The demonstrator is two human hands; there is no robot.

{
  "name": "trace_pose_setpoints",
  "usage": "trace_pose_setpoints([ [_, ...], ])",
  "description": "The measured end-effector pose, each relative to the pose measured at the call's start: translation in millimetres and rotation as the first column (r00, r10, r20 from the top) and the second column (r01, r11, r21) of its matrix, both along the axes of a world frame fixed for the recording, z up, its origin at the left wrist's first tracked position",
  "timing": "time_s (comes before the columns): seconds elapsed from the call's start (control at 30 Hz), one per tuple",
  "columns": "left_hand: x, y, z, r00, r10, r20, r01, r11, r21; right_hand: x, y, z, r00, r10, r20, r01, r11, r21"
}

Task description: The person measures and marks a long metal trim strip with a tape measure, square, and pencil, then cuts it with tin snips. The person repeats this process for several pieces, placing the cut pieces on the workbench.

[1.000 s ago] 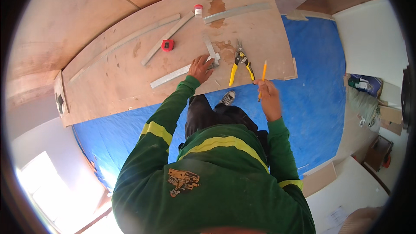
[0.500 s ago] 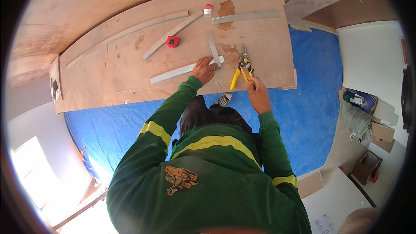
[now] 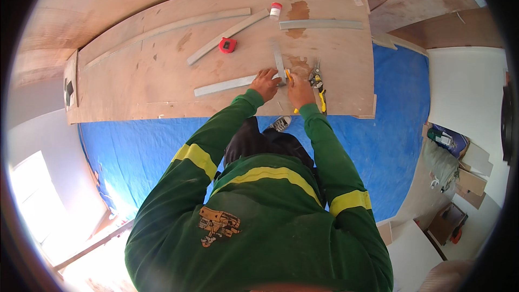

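A galvanised metal channel point(image 3: 224, 86) lies slantwise near the front edge of the wooden table. My left hand point(image 3: 264, 84) presses on its right end with bent fingers, holding a metal square point(image 3: 279, 58) across it. The square's blade points away from me. Close to the square, my right hand point(image 3: 300, 91) is closed round an orange pencil point(image 3: 289, 77), its tip by the channel's end. Just right of that hand lie tin snips point(image 3: 317, 80) with yellow handles, one handle partly hidden by the hand.
Farther back on the table point(image 3: 124, 89) are a red tape measure point(image 3: 227, 45), a red-capped white container point(image 3: 275, 11) and more metal strips, one at the right point(image 3: 321, 24). Blue sheeting point(image 3: 397, 130) covers the floor. Boxes and tools point(image 3: 448, 151) lie along the right wall.
My right hand has moved left and away from me, from beside the snips to the square, carrying the pencil. My left hand stays on the channel and square. The view has shifted slightly.
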State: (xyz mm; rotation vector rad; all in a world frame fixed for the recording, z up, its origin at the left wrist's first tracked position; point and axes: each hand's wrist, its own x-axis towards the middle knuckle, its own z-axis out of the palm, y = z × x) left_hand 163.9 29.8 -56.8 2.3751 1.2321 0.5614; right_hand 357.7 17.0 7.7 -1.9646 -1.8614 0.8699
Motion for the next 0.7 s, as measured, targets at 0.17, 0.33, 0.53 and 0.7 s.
trace_pose_setpoints([
  [0.17, 3.7, 0.2, -4.4, 0.998, 0.012, -0.056, -0.010, 0.999, 0.042, -7.2, -4.1, -2.0, 0.999, 0.019, 0.031, -0.017, 0.999, -0.040],
  [0.33, 4.5, 2.9, -3.7, 0.998, 0.004, -0.067, -0.008, 0.998, -0.070, 9.7, -9.8, 15.1, 0.992, 0.113, 0.057, -0.107, 0.989, -0.106],
  [0.53, 5.6, 3.0, 1.6, 0.996, 0.019, -0.090, -0.030, 0.993, -0.117, 21.2, -7.1, 24.8, 0.985, 0.137, 0.103, -0.126, 0.985, -0.114],
  [0.7, 3.3, 4.1, -0.7, 0.999, 0.001, -0.040, -0.003, 0.999, -0.050, 7.6, 6.5, 12.2, 0.986, 0.128, 0.102, -0.126, 0.992, -0.033],
])
